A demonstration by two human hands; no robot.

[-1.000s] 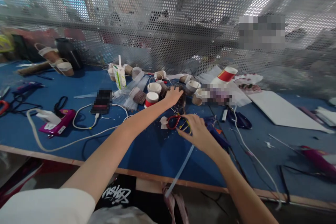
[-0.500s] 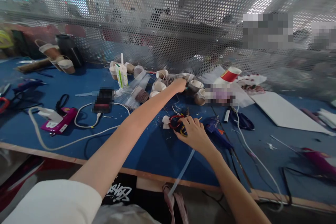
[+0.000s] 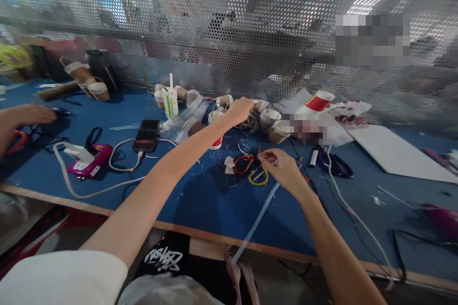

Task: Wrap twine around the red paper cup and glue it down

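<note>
Your right hand, fingers narrow, is beside a slim red loop and a yellow loop on the blue table; your left hand is by a dark tangle — what either grips, I cannot tell.

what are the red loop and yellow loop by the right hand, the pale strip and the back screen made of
Red loop and yellow loop: probably smooth plastic, judging by their even, bright colour.
Pale strip: perhaps thin plastic; the blue tabletop seems to show through it.
Screen: most likely metal, grey with a dull sheen, punched with rows of small holes.
</note>
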